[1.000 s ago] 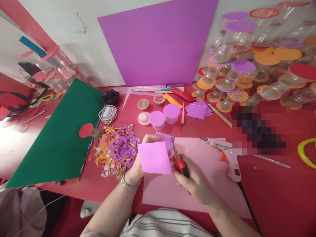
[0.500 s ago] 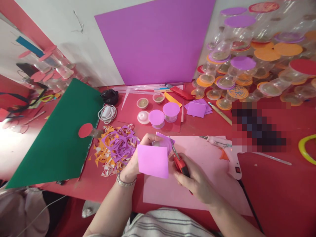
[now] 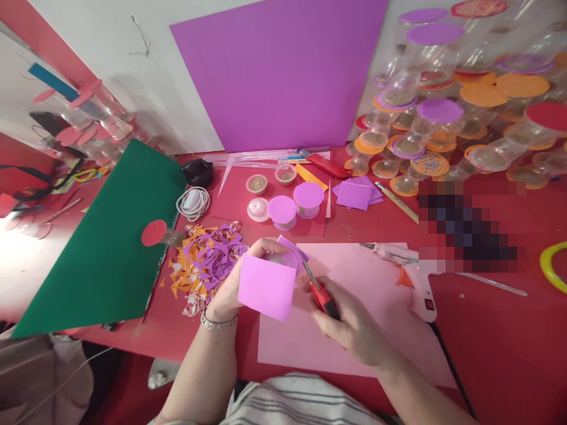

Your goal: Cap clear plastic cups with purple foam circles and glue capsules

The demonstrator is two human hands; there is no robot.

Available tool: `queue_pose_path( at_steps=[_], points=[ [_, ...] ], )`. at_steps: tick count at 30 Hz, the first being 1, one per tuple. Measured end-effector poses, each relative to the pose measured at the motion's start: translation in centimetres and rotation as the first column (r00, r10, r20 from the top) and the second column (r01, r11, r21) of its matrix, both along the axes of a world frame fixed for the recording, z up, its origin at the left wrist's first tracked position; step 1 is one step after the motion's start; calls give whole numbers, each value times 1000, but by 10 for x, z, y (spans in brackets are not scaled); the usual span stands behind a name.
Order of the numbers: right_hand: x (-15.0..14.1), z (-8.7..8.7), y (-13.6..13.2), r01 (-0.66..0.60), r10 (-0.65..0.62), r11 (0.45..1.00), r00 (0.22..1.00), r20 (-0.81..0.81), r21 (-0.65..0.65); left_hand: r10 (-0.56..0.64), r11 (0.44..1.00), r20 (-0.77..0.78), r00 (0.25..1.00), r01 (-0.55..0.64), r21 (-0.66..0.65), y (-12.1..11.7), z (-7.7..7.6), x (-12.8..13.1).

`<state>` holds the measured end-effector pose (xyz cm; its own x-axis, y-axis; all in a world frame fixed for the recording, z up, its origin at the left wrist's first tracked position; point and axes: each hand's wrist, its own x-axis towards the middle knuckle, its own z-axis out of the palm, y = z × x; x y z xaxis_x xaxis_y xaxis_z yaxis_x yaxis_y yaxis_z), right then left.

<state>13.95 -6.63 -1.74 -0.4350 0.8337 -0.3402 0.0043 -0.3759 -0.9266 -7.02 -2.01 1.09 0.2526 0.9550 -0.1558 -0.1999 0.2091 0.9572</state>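
My left hand (image 3: 225, 292) is wrapped round a clear plastic hourglass (image 3: 286, 258), mostly hidden. A light purple foam square (image 3: 267, 288) covers its near end; a second purple sheet (image 3: 283, 241) is at the far end. In my right hand (image 3: 349, 321) are scissors (image 3: 324, 300) with red and black handles. Their blades lie at the edge of the far sheet. Beneath both hands lies a pink sheet (image 3: 310, 348). Just beyond, two small clear pieces with purple discs (image 3: 282, 209) stand beside a domed clear cup (image 3: 258, 209).
Purple and orange scraps (image 3: 212, 260) are heaped left of my hands. A glue gun (image 3: 398, 257) lies to the right, its black cord trailing forward. Several hourglasses (image 3: 438, 112) are stacked at the back right. A green board (image 3: 110, 248) leans at left; purple squares (image 3: 354, 193) lie behind.
My left hand has shifted slightly left with the hourglass, and the near purple square has tilted. The scissor blades have stayed at the far sheet, their angle slightly changed.
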Motion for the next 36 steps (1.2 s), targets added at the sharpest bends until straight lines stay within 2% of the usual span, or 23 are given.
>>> queue_pose_path(
  at_steps=[3, 10, 14, 21, 25, 30, 36],
  points=[
    [0, -1, 0, -3, 2, 1000, 999, 41, 22, -20, 1000, -44, 999, 19, -7, 1, 2, -5],
    [2, -2, -1, -27, 23, 998, 997, 67, 58, -99, 995, -28, 995, 100, 24, 3, 4, -6],
    [2, -3, -1, -33, 27, 997, 997, 78, 76, -104, 993, -19, 994, 105, 59, 3, 1, -7],
    [1, -2, -1, -27, 22, 997, 997, 77, 69, -127, 991, 14, 992, 127, 47, 4, 2, -8],
    [1, -2, -1, -26, 19, 996, 995, 94, 82, -90, 995, -45, 995, 92, 45, 4, 5, -9],
    [0, -2, 0, -28, 23, 998, 996, 86, 61, -99, 992, -61, 993, 103, 71, 6, 4, -11],
    [-1, -4, -1, -17, 9, 996, 995, 104, 82, -66, 985, -198, 978, 96, 147, 8, 1, -13]
  ],
)
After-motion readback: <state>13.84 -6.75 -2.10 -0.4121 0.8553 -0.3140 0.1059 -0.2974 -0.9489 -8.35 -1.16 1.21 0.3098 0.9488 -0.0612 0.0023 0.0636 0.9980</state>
